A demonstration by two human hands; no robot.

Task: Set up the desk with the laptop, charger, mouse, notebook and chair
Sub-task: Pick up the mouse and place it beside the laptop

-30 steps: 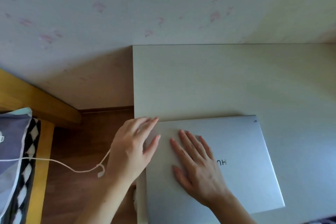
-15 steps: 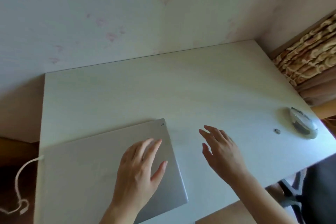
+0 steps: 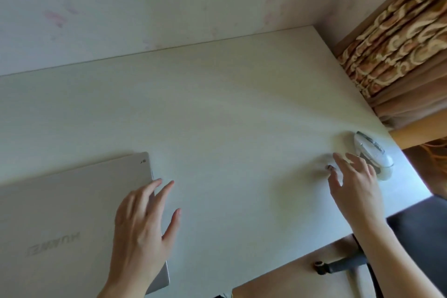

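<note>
A closed silver laptop lies at the near left of the white desk. My left hand hovers over the laptop's right edge, fingers spread, holding nothing. A white and grey mouse lies near the desk's right edge. My right hand is stretched out just left of the mouse, fingers apart, its fingertips next to a small dark dongle on the desk. The dark chair shows at the lower right, partly hidden by my right arm.
The desk stands against a pale wall. A patterned brown curtain hangs past the desk's right end. A grey chair part sticks out under the desk's near edge.
My right hand left the laptop and moved right, up to the mouse. My left hand shifted to the laptop's right edge. The view has swung to the right.
</note>
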